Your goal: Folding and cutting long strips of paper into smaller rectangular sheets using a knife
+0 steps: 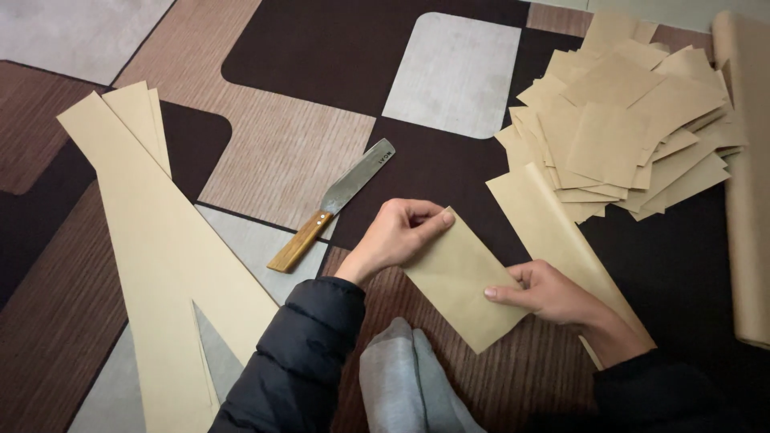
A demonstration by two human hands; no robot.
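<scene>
My left hand (397, 236) and right hand (545, 293) pinching a folded paper sheet (461, 281) between fingertips, knife (333, 204) lying just beside, paper stack (622, 120) sitting beyond, long strips (160, 248) lying left on the carpet (289, 152).

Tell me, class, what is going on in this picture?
A person sitting on a patterned carpet holds a folded piece of brown paper with both hands: the left hand pinches its top corner, the right hand grips its right edge. A wooden-handled knife lies nearby, untouched. A heap of cut sheets lies to the right, long strips to the left.
</scene>
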